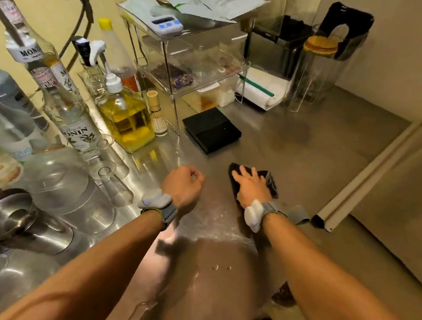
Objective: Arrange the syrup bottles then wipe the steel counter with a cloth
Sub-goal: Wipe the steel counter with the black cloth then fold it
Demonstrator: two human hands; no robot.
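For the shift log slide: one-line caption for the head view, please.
Right hand presses a dark cloth flat on the steel counter; left hand curled and empty, syrup bottles standing at left.

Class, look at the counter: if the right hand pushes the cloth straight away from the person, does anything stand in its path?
Yes. A flat black box sits on the steel counter just beyond the cloth, slightly left of the right hand. Right of it, nothing visible blocks the way.
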